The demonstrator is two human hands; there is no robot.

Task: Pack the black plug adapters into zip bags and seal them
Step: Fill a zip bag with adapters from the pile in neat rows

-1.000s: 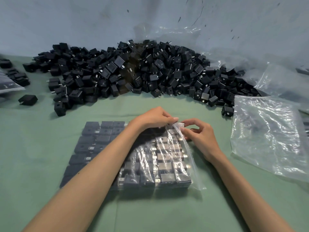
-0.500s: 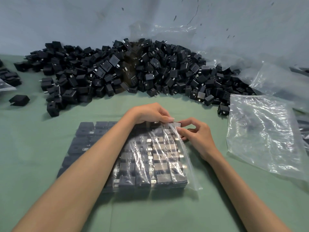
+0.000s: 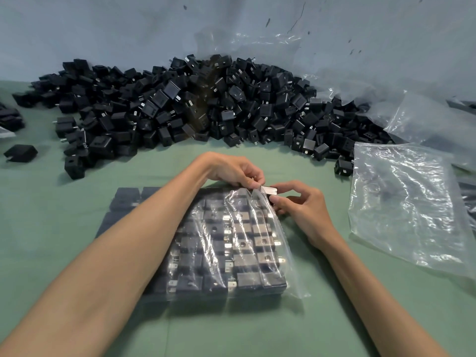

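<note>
A clear zip bag [image 3: 239, 243] filled with rows of black plug adapters lies flat on the green table [image 3: 51, 240] in front of me. My left hand [image 3: 234, 171] pinches the bag's far edge near its right corner. My right hand [image 3: 301, 204] pinches the same edge just to the right, thumb and forefinger on the zip strip. My left forearm crosses over the bag and hides its left part. A big heap of loose black plug adapters [image 3: 193, 109] lies along the back of the table.
A stack of empty clear zip bags [image 3: 404, 204] lies at the right, more crumpled plastic [image 3: 427, 119] behind it. A single adapter [image 3: 20, 152] sits at the far left. A grey wall rises behind the heap.
Both hands stay at the bag's far right corner; the fingers have lifted the edge slightly and the right hand's pinch has shifted a little to the right along the strip.
</note>
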